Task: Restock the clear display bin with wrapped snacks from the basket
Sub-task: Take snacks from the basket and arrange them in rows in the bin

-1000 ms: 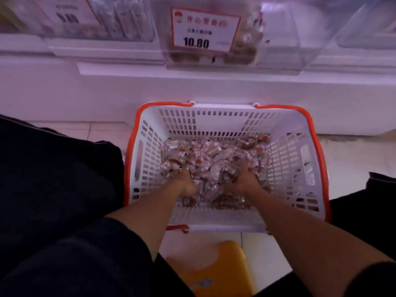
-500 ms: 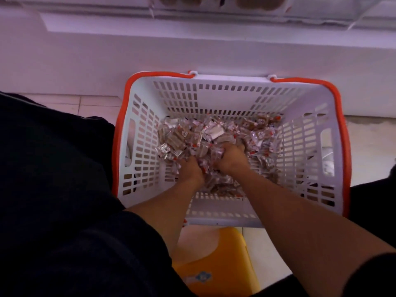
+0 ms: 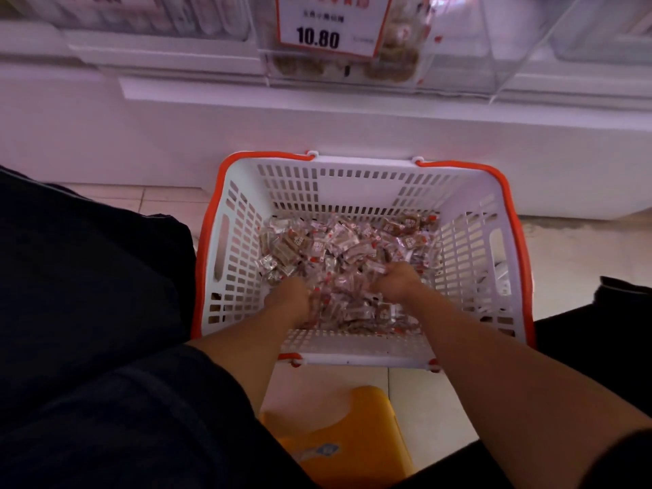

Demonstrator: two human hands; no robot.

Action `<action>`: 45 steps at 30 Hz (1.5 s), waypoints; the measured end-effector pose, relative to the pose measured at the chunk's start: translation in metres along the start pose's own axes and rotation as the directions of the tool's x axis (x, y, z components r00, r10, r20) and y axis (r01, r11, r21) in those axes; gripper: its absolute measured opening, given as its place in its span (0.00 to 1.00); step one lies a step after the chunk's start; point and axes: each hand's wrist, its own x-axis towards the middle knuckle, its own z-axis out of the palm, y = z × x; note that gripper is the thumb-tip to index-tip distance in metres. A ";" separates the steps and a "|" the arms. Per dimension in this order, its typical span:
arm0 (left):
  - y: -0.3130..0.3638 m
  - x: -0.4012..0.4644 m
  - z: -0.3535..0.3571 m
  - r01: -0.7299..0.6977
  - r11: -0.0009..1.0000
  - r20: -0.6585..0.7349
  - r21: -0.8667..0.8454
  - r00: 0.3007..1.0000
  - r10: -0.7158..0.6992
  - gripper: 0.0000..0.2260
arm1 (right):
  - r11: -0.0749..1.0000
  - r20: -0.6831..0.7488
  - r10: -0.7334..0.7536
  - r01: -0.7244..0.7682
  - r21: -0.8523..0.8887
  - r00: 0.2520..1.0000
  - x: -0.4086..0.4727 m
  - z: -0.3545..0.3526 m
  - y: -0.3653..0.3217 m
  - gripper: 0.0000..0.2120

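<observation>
a white slotted basket (image 3: 469,248) with an orange rim sits on the tiled floor, its far wall close to a white shelf base (image 3: 352,132). a heap of small wrapped snacks (image 3: 338,241) in clear and red wrappers covers the basket's bottom, thickest toward the far and middle part. both hands are down in the heap, near the basket's near wall. the left hand (image 3: 291,298) is pushed into the snacks left of centre, fingers buried among the wrappers, so i cannot tell how they are set. the right hand (image 3: 397,278) lies a little farther and to the right, its fingers curled round a clump of wrappers. the two hands are near each other with snacks between them. above the basket, at the far edge, hangs the clear display bin (image 3: 458,47), holding only a few brown snacks along its bottom, with a price tag (image 3: 328,22) reading 10.80 on its front. a yellow stool (image 3: 352,435) shows on the near side, between dark-clothed legs (image 3: 88,312).
</observation>
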 end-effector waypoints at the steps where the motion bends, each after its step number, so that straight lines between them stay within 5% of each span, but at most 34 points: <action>1: -0.001 -0.001 -0.007 0.004 0.998 0.035 -0.063 0.999 -0.002 0.13 | 1.000 0.006 -0.002 0.002 0.016 1.000 -0.004 -0.002 -0.001 0.12; 3: -0.001 -0.005 -0.024 -0.014 0.966 0.046 -0.259 0.999 0.027 0.16 | 0.995 0.033 -0.020 0.016 0.103 0.999 -0.014 -0.005 -0.008 0.04; 7: 0.008 -0.031 -0.051 0.013 0.825 0.164 -0.566 0.982 0.097 0.27 | 0.923 0.114 -0.056 0.008 0.384 0.992 -0.041 -0.014 -0.025 0.06; 11: 0.031 -0.062 -0.094 -0.239 0.838 0.026 -0.490 0.957 0.289 0.29 | 0.941 0.259 -0.236 0.155 0.300 0.937 -0.074 -0.052 -0.062 0.10; 14: 0.061 -0.105 -0.145 -0.449 0.747 -0.165 -0.490 0.889 0.427 0.26 | 0.937 0.357 -0.344 0.294 0.188 0.869 -0.107 -0.102 -0.099 0.10; 20: 0.100 -0.208 -0.231 -0.768 0.590 -0.418 -0.249 0.635 0.650 0.28 | 0.806 0.323 -0.556 0.402 0.435 0.766 -0.200 -0.178 -0.160 0.10; 23: 0.108 -0.240 -0.248 -0.836 0.430 -0.492 -0.342 0.549 0.676 0.23 | 0.700 0.249 -0.654 0.447 0.556 0.714 -0.240 -0.195 -0.171 0.12; 28: 0.137 -0.255 -0.246 -0.760 0.281 -0.494 -0.586 0.610 0.619 0.16 | 0.446 -0.051 -0.700 0.492 0.747 0.713 -0.257 -0.196 -0.184 0.11; 32: 0.153 -0.261 -0.244 -0.657 0.268 -0.383 -0.705 0.670 0.636 0.15 | 0.406 -0.202 -0.656 0.565 0.718 0.727 -0.249 -0.194 -0.187 0.11; 35: 0.155 -0.263 -0.243 -0.463 0.237 -0.172 -0.854 0.682 0.711 0.21 | 0.390 -0.245 -0.661 0.603 0.696 0.710 -0.245 -0.192 -0.185 0.10; 39: 0.155 -0.266 -0.242 -0.293 0.253 0.020 -0.922 0.616 0.787 0.20 | 0.471 -0.352 -0.712 0.785 0.401 0.607 -0.241 -0.189 -0.185 0.05; 45: 0.156 -0.255 -0.248 -0.286 0.211 -0.053 -0.935 0.699 0.713 0.17 | 0.456 -0.330 -0.857 0.880 -0.132 0.394 -0.238 -0.212 -0.187 0.07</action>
